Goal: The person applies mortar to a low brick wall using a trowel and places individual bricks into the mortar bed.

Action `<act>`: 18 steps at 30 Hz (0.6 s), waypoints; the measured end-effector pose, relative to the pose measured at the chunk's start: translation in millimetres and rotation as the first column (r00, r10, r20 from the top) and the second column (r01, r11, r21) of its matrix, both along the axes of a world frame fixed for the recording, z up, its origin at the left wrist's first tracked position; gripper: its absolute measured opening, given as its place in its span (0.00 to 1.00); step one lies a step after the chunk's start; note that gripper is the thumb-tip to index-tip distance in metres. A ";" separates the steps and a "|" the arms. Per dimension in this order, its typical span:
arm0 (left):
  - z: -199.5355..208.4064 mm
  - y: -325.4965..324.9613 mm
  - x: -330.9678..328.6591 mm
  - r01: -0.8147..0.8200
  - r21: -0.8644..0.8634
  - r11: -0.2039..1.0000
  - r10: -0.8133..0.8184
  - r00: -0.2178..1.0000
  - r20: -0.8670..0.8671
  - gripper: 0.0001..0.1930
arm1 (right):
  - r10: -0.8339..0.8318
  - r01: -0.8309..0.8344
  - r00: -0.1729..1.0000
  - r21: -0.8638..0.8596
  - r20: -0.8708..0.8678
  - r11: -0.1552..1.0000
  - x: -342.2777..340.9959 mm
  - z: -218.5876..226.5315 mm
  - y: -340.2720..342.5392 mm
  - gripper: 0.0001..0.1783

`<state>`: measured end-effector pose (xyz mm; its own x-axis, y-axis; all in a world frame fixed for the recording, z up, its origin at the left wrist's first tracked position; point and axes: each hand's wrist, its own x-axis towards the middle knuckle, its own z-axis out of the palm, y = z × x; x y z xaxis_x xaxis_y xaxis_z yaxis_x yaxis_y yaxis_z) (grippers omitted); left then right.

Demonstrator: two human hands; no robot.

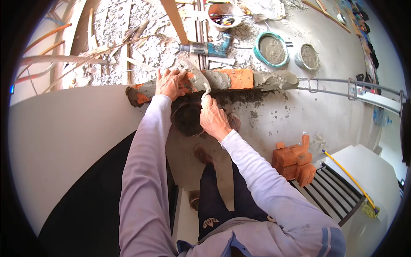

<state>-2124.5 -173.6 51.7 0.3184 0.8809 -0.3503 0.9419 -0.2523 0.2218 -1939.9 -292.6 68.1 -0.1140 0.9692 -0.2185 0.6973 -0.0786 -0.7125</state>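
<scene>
Orange clay bricks smeared with grey mortar (222,79) form a low course along the top of a wall, and both hands work at its near end. The left hand (170,83) lies flat on the mortared brick, fingers spread, pressing down rather than closing round anything. The right hand (213,120) sits just below the course, its grip shut tight around the handle of a mortar-caked trowel (202,81), whose blade reaches up onto the wet mortar right beside the left hand.

Beyond the hands, on the rubble-strewn floor, a teal power drill (209,49) lies close behind the course. Further right of it stands a green-rimmed round tub of grey mortar (271,49), with a smaller grey bucket of mortar (308,56) just beside that. A white bucket holding tools (224,16) sits farther back.

Below and to the right of the right hand, a small stack of loose orange bricks (295,162) rests on the floor beneath, next to a black slatted grille (332,192) and a yellow rod (349,180). A thin grey metal rail (342,83) runs off from the far end of the course.
</scene>
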 end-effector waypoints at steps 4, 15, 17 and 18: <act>-12.1 -5.9 -15.9 -0.023 0.028 0.999 0.022 0.999 0.037 0.44 | -0.366 0.280 0.748 -0.237 -0.553 0.930 28.8 13.7 -35.5 0.16; -8.7 2.4 -9.6 0.008 -0.008 1.000 -0.008 0.998 0.065 0.46 | -0.663 0.078 0.404 -0.698 -0.630 0.711 -28.5 -5.3 -18.5 0.13; -5.2 9.1 15.8 0.056 0.003 0.998 -0.056 0.995 0.085 0.45 | -0.081 0.163 0.975 0.414 -0.209 0.896 -7.2 -43.0 -21.5 0.13; -7.9 5.4 0.5 0.047 -0.003 0.999 -0.047 0.997 0.066 0.45 | -0.135 0.164 0.974 0.153 -0.182 0.975 -8.1 -38.6 -26.1 0.14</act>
<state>-2124.0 -168.3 43.8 0.3821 0.8626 -0.3315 0.9123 -0.2948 0.2844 -1948.0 -318.7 29.4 0.0135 0.9990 -0.0433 0.5544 -0.0435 -0.8311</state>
